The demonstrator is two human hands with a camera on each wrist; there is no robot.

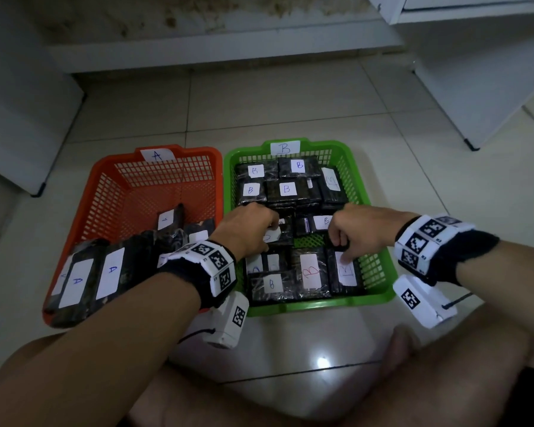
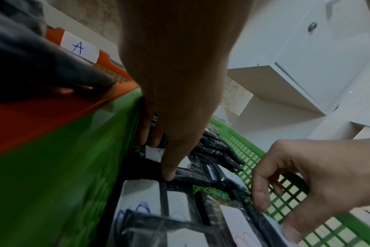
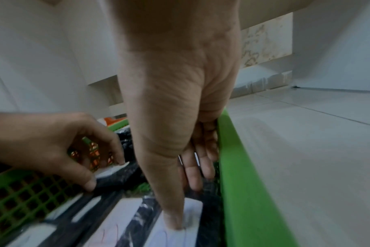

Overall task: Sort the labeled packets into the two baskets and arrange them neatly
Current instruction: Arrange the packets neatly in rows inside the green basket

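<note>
The green basket B [image 1: 321, 305] holds several black packets with white B labels. My left hand [image 1: 267, 234] reaches into its middle and pinches one packet [image 1: 273, 237] between thumb and fingers; the left wrist view shows the thumb [image 2: 169, 173] pressing down on its near edge. My right hand [image 1: 341, 248] grips the far end of the near-right packet [image 1: 347, 272], and in the right wrist view its thumb [image 3: 175, 220] lies on that packet's label [image 3: 193, 207]. The orange basket A [image 1: 167, 177] holds several A packets [image 1: 110, 272] at its near end.
Both baskets stand side by side on a pale tiled floor [image 1: 259, 100]. White cabinets stand at the left [image 1: 22, 118] and at the right [image 1: 490, 87]. My bare legs [image 1: 413, 380] are folded just in front of the baskets.
</note>
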